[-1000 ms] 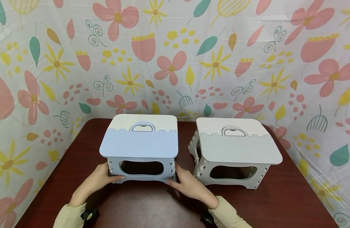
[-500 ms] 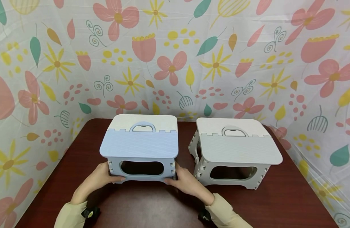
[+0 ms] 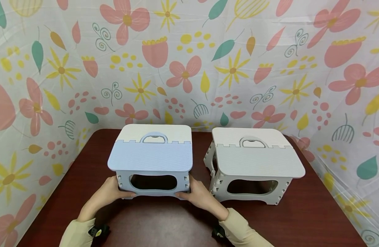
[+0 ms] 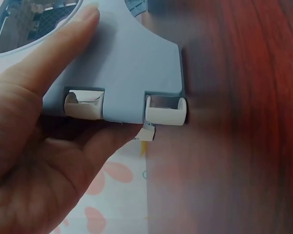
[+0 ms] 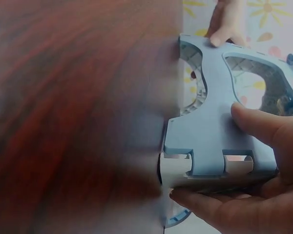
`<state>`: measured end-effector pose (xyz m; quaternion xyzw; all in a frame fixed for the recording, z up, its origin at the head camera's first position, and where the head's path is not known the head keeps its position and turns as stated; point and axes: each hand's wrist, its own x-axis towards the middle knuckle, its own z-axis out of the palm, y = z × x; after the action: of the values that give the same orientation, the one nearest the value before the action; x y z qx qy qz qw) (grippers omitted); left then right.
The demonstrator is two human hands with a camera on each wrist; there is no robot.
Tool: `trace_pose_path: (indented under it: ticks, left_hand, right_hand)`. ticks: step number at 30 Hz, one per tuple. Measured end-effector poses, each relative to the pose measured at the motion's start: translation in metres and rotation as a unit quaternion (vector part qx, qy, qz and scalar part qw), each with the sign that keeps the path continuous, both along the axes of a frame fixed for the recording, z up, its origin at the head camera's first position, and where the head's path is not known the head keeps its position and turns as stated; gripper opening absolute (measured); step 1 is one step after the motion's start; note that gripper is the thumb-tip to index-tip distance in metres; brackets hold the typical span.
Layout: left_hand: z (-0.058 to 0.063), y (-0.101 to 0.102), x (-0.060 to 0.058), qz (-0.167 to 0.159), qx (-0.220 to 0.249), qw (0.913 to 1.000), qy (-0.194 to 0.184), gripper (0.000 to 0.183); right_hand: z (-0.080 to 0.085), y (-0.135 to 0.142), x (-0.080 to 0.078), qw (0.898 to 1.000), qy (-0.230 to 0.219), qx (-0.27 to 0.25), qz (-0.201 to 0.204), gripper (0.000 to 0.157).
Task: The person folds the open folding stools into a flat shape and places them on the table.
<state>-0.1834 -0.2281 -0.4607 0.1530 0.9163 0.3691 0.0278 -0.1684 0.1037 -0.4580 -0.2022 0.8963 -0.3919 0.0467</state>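
Observation:
A blue and white folding step stool [image 3: 152, 156] stands upright and unfolded on the dark red-brown table, its carry handle showing on top. My left hand [image 3: 104, 195] grips its lower left front corner, the thumb lying across the front leg panel [image 4: 132, 63] and the fingers behind at the side. At the lower right corner, my right hand [image 3: 202, 196] holds the stool the same way, with its thumb on the front panel [image 5: 217, 117]. Some fingertips of both hands are hidden behind the stool in the head view.
A grey and white folding step stool [image 3: 258, 161] stands unfolded just right of the blue one, close to my right hand. Behind the table [image 3: 313, 212] hangs a floral-patterned cloth [image 3: 183, 41]. Dark straps [image 3: 98, 233] sit at my wrists.
My right hand and forearm have shifted slightly left, its thumb sliding inward along the front panel. The left hand stays in nearly the same place, and both stools stand where they were.

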Motion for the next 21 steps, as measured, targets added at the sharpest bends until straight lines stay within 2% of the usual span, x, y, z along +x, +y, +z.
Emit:
trace_pose_path:
  ticks: [6,13,21]
  left_hand:
    - [0.0009,0.0011,0.0018,0.004,0.014,0.9997,-0.017,0.068]
    - [0.0013,0.0015,0.0011,-0.01,0.032,0.9989,-0.032,0.07]
    - [0.001,0.0031,0.0014,-0.005,0.021,0.9997,-0.013,0.065]
  right_hand:
    - [0.001,-0.0005,-0.0005,1.0,0.005,-0.003,0.002,0.066]
    - [0.0007,0.0003,-0.0014,1.0,0.012,0.0,0.007,0.065]
    - [-0.0005,0.0015,-0.0023,1.0,0.017,-0.006,0.01,0.06]
